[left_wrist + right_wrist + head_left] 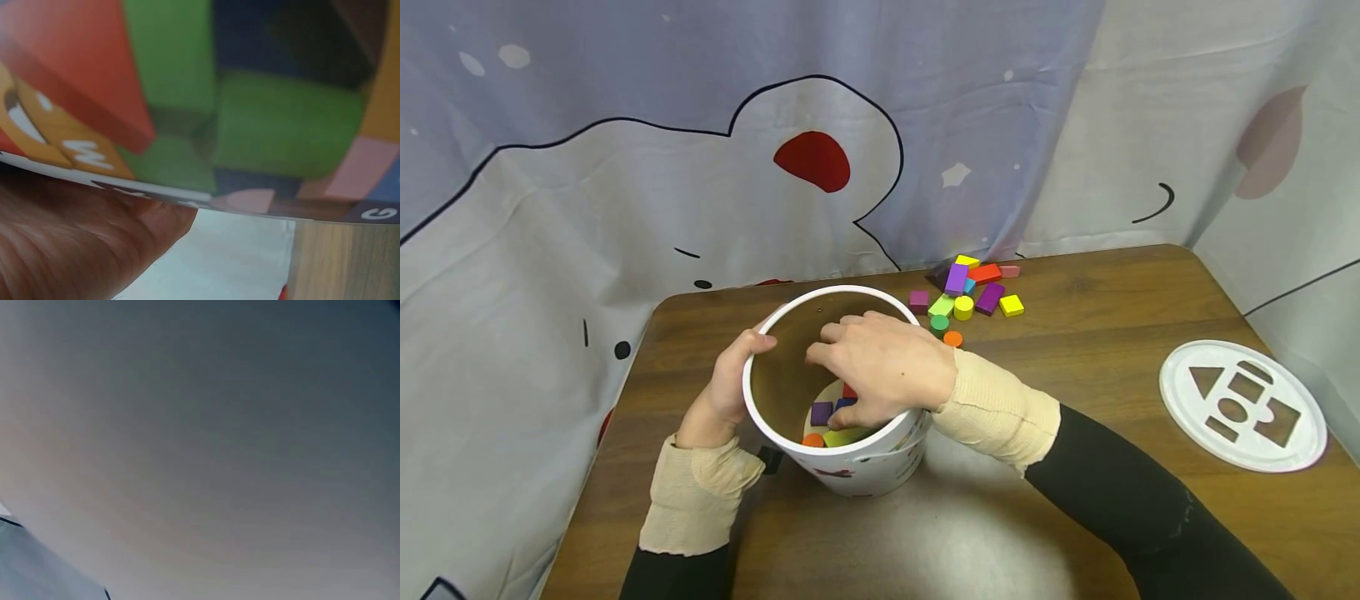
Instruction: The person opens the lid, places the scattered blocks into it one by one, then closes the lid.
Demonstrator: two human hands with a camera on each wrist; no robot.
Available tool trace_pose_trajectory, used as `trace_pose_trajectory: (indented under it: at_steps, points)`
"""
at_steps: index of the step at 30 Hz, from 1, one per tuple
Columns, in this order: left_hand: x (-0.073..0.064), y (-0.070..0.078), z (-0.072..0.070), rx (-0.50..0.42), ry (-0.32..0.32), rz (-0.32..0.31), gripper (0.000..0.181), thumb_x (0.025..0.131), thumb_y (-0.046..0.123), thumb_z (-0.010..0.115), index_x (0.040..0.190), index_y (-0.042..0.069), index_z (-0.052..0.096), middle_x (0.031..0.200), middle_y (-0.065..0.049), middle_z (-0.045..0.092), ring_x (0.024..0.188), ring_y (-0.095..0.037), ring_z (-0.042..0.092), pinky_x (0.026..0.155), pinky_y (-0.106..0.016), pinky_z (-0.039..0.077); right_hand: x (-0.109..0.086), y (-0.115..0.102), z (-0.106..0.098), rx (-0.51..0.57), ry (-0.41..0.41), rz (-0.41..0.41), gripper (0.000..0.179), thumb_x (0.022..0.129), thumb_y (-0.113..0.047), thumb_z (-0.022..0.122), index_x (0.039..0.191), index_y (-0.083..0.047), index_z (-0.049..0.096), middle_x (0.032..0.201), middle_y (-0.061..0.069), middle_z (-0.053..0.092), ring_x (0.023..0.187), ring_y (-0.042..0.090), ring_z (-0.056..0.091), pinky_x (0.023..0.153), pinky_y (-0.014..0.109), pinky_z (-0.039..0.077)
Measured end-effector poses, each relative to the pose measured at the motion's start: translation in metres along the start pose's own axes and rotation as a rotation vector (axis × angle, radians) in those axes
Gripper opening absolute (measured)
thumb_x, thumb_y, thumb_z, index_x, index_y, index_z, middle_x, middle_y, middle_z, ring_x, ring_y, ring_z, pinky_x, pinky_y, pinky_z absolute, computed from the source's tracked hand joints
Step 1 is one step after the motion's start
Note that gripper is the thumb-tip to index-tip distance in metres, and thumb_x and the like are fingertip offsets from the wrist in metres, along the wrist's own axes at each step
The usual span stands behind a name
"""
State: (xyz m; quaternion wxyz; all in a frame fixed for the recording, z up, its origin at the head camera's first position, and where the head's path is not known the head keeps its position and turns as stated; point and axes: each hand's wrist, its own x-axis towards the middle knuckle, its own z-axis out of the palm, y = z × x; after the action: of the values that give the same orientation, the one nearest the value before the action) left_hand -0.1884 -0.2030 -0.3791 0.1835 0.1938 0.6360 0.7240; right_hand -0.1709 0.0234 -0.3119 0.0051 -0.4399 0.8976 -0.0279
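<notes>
A white bucket (868, 477) with printed pictures stands on the table, tilted slightly. My left hand (730, 375) grips its left rim, thumb over the edge and the other fingers hidden outside. The left wrist view shows that hand (94, 244) against the printed bucket wall (175, 125). My right hand (887, 358) reaches into the bucket over the right rim, thumb spread from the fingers; its fingertips are partly hidden. Below it lie a purple block (822, 413), an orange block (813, 440) and a yellow-green block (844, 437). A blurred pale surface fills the right wrist view.
Behind the bucket to the right lies a loose pile of coloured blocks, including a yellow cylinder (963, 308), a green disc (939, 326) and a red block (985, 273). A white oval board (1243, 406) with shaped cut-outs lies at the table's right edge. A curtain (625, 200) hangs behind.
</notes>
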Motion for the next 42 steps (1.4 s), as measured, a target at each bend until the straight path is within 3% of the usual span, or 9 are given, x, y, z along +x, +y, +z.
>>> trace_pose_trajectory:
  at_steps: [6,11,20,23,29,32,35,42]
  points:
    - [-0.001,0.0,0.0,-0.009,-0.003,-0.001,0.052,0.095,0.017,0.025,0.145,0.014,0.042,0.132,0.004,0.059,0.124,-0.014,0.055,0.106,-0.034,0.045,0.0,0.002,0.0,0.045,0.068,-0.017,0.054,0.082,-0.058,0.078,0.119,-0.02,0.069,0.1,-0.006,0.065,0.094,0.015,0.062,0.094,0.035,0.051]
    - [-0.002,0.001,0.0,0.008,0.013,-0.007,0.056,0.095,0.017,0.025,0.148,0.007,0.038,0.13,0.004,0.06,0.123,-0.014,0.056,0.108,-0.036,0.044,-0.001,0.003,0.0,0.097,0.16,-0.028,0.048,0.083,-0.052,0.078,0.119,-0.02,0.07,0.104,-0.006,0.068,0.095,0.014,0.064,0.095,0.033,0.051]
    - [-0.004,0.001,-0.001,0.008,0.019,-0.005,0.052,0.095,0.017,0.026,0.143,0.014,0.044,0.13,0.006,0.061,0.126,-0.02,0.055,0.109,-0.037,0.045,-0.006,0.009,-0.005,0.288,0.414,-0.066,0.03,0.087,-0.033,0.076,0.112,-0.017,0.071,0.109,-0.006,0.068,0.103,0.012,0.064,0.096,0.029,0.05]
    - [-0.004,0.002,-0.001,0.011,0.025,0.001,0.055,0.095,0.017,0.026,0.148,0.008,0.04,0.132,0.004,0.06,0.127,-0.02,0.055,0.109,-0.035,0.045,-0.01,0.015,-0.007,0.343,0.497,-0.059,0.026,0.087,-0.029,0.076,0.109,-0.015,0.071,0.106,-0.005,0.068,0.1,0.014,0.063,0.093,0.03,0.051]
    - [-0.003,0.002,0.0,0.021,0.02,0.004,0.056,0.096,0.018,0.026,0.15,0.004,0.037,0.135,0.0,0.058,0.128,-0.02,0.053,0.109,-0.036,0.044,-0.023,0.036,-0.006,0.461,0.768,-0.05,0.015,0.087,-0.018,0.075,0.099,-0.009,0.072,0.096,0.0,0.069,0.093,0.015,0.062,0.085,0.03,0.051]
    - [-0.003,0.001,0.0,0.019,0.012,0.005,0.054,0.096,0.018,0.026,0.148,0.009,0.04,0.136,0.001,0.057,0.13,-0.02,0.052,0.11,-0.037,0.042,-0.032,0.051,-0.004,0.526,0.876,0.001,0.01,0.085,-0.013,0.074,0.094,-0.008,0.073,0.092,0.001,0.069,0.09,0.015,0.063,0.082,0.03,0.05]
    - [-0.003,0.001,0.001,0.022,0.012,0.008,0.055,0.096,0.018,0.026,0.148,0.01,0.04,0.136,0.002,0.057,0.13,-0.02,0.052,0.11,-0.037,0.041,-0.043,0.068,0.0,0.558,0.925,0.094,0.007,0.084,-0.01,0.075,0.091,-0.008,0.074,0.09,-0.001,0.069,0.088,0.013,0.064,0.082,0.028,0.05]
    - [-0.003,0.003,0.001,0.027,0.025,-0.003,0.056,0.095,0.018,0.026,0.148,0.006,0.038,0.134,0.002,0.058,0.128,-0.02,0.052,0.11,-0.038,0.041,-0.063,0.1,0.034,0.523,0.881,0.299,0.006,0.084,-0.011,0.076,0.09,-0.013,0.074,0.088,-0.002,0.069,0.084,0.008,0.06,0.074,0.023,0.046]
